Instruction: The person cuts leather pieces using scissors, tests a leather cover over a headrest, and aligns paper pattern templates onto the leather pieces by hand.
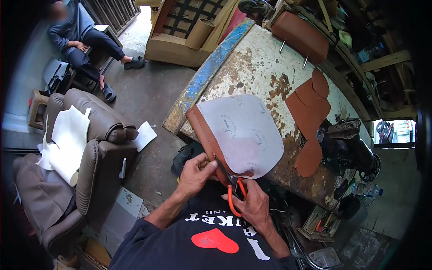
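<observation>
The left grip [194, 176] is closed in a pinch on the lower left part of a sewn cover [243, 123], thumb uppermost, while the right grip [253, 204] is wrapped around the orange handles of a pair of scissors [231, 182]. The cover is held at the centre of the frame, its upper part spread over the worn counter [258, 58] and its lower end brought in front of the dark shirt [198, 231]. The scissors are pointed toward the upper left, their blades laid close along the brown band [201, 130]; how far the blades are parted cannot be told. The cover is judged to be light and limp: its pale printed face seems likely to be bent or creased easily, and little support is to be expected from its loose right side. More stiffness is probably offered by the band, where a line of stitching is seen, so the cover is best pinched there, flat between thumb and fingers, with the fingertips kept clear of the blade tips. The brown side may be slightly slick but is hardly fragile; the scissors, rigid and likely heavier, are best held by their handle loops.
</observation>
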A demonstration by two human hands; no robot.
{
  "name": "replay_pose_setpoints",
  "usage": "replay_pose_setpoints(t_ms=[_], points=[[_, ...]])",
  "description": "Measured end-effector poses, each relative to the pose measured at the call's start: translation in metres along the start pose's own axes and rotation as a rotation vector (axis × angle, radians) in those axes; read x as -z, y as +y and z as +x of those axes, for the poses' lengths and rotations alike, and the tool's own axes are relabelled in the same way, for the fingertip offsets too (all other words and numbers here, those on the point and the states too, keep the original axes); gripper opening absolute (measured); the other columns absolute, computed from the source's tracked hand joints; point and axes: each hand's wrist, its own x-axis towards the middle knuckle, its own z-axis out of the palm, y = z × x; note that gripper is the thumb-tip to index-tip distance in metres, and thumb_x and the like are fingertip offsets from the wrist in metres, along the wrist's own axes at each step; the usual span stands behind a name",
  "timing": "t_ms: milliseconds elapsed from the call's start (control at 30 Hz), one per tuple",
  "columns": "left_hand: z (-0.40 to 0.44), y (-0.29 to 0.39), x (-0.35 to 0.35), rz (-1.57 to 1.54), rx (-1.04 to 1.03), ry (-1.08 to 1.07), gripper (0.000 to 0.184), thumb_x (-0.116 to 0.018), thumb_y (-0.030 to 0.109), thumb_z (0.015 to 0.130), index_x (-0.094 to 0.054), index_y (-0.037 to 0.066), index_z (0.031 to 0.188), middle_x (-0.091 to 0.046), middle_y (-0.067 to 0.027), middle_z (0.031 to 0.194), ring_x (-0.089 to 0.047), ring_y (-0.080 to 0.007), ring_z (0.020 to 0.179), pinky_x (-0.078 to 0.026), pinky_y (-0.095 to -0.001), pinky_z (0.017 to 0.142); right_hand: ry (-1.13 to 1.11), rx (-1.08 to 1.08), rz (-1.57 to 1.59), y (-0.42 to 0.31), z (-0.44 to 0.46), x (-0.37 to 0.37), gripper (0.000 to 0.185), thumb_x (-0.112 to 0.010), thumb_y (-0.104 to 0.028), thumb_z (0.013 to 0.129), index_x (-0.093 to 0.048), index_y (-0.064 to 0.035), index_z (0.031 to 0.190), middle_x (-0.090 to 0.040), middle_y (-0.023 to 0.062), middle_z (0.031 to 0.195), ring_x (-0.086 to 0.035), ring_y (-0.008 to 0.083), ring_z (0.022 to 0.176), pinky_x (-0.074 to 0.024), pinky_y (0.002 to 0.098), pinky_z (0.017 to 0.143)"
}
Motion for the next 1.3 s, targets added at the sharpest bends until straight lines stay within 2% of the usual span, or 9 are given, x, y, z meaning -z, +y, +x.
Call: replay_pose_setpoints(t_ms=[233, 333, 433, 500, 700, 867, 933, 1033, 1300], points=[[-0.002, 0.003, 0.0, -0.039, -0.01, 0.019, 0.025, -0.061, 0.017, 0.108, -0.062, -0.003, 0.123, -0.074, -0.0098, 0.106, -0.074, -0.0159, 0.092, -0.063, -0.0309, 0.082, -0.062, 0.03, 0.042, 0.005, -0.002, -0.004, 0.057, -0.095, -0.035, 0.076, -0.064, 0.0021, 0.105, -0.068, 0.0167, 0.087, -0.069, 0.0328, 0.075, -0.0551, 0.042, 0.068], [0.007, 0.007, 0.002, -0.039, -0.092, 0.174, 0.024, -0.06, 0.021, 0.109, -0.063, -0.002, 0.116, -0.074, -0.0088, 0.104, -0.072, -0.0144, 0.087, -0.062, -0.0311, 0.077, -0.067, 0.054, 0.039, 0.002, -0.006, -0.005, 0.057, -0.094, -0.036, 0.076, -0.064, 0.0022, 0.105, -0.067, 0.0168, 0.086, -0.069, 0.0326, 0.074, -0.0547, 0.0423, 0.067], [0.004, 0.016, 0.003, 0.108, -0.063, 0.117, 0.025, -0.059, 0.02, 0.11, -0.063, -0.003, 0.117, -0.074, -0.0089, 0.101, -0.073, -0.0152, 0.086, -0.061, -0.0304, 0.077, -0.053, -0.002, 0.017, -0.005, -0.002, -0.006, 0.057, -0.095, -0.038, 0.076, -0.063, 0.002, 0.103, -0.066, 0.0166, 0.085, -0.068, 0.0331, 0.072, -0.0542, 0.0428, 0.066], [0.001, 0.017, 0.001, 0.093, -0.062, 0.113, 0.026, -0.059, 0.02, 0.11, -0.063, -0.004, 0.118, -0.074, -0.0092, 0.1, -0.073, -0.0154, 0.085, -0.061, -0.0305, 0.077, -0.057, -0.053, 0.002, -0.006, 0.001, -0.006, 0.058, -0.095, -0.038, 0.076, -0.062, 0.0018, 0.102, -0.066, 0.0165, 0.084, -0.067, 0.0336, 0.071, -0.054, 0.043, 0.066], [-0.005, 0.019, 0.004, 0.05, -0.055, 0.057, 0.027, -0.059, 0.02, 0.109, -0.063, -0.005, 0.121, -0.074, -0.0093, 0.1, -0.073, -0.0152, 0.087, -0.061, -0.0309, 0.079, -0.005, 0.012, -0.039, -0.005, 0.004, -0.011, 0.057, -0.095, -0.038, 0.076, -0.061, 0.0011, 0.1, -0.065, 0.0156, 0.082, -0.065, 0.0347, 0.069, -0.0532, 0.0434, 0.064], [0.001, 0.022, 0.005, -0.03, -0.052, 0.059, 0.026, -0.059, 0.02, 0.109, -0.063, -0.003, 0.121, -0.073, -0.0078, 0.103, -0.073, -0.0145, 0.089, -0.062, -0.0303, 0.079, 0.048, 0.092, 0.102, 0.004, 0.002, -0.019, 0.057, -0.097, -0.034, 0.073, -0.063, 0.0019, 0.102, -0.064, 0.0137, 0.077, -0.065, 0.0318, 0.065, -0.0538, 0.0404, 0.061], [0.006, 0.021, 0.006, -0.079, -0.161, 0.192, 0.025, -0.059, 0.019, 0.109, -0.063, -0.003, 0.121, -0.073, -0.007, 0.103, -0.072, -0.0134, 0.089, -0.063, -0.0302, 0.078, 0.044, 0.091, 0.08, 0.003, 0.0, -0.02, 0.057, -0.097, -0.034, 0.073, -0.064, 0.0019, 0.101, -0.064, 0.0139, 0.077, -0.066, 0.0312, 0.065, -0.054, 0.0399, 0.061], [0.002, 0.029, 0.006, 0.083, -0.148, 0.171, 0.025, -0.059, 0.019, 0.109, -0.063, -0.003, 0.121, -0.073, -0.0075, 0.103, -0.071, -0.0129, 0.089, -0.064, -0.031, 0.078, 0.074, 0.114, 0.064, -0.004, 0.006, -0.019, 0.056, -0.097, -0.035, 0.074, -0.064, 0.0013, 0.101, -0.065, 0.0142, 0.078, -0.066, 0.0311, 0.066, -0.0542, 0.0398, 0.061], [-0.004, 0.034, 0.008, 0.001, -0.168, 0.14, 0.026, -0.06, 0.019, 0.109, -0.063, -0.004, 0.121, -0.073, -0.0087, 0.102, -0.072, -0.0138, 0.088, -0.066, -0.0336, 0.079, 0.042, 0.114, 0.044, -0.003, 0.015, -0.024, 0.057, -0.097, -0.037, 0.073, -0.064, 0.001, 0.101, -0.064, 0.0145, 0.08, -0.066, 0.0312, 0.067, -0.0536, 0.0407, 0.062]])
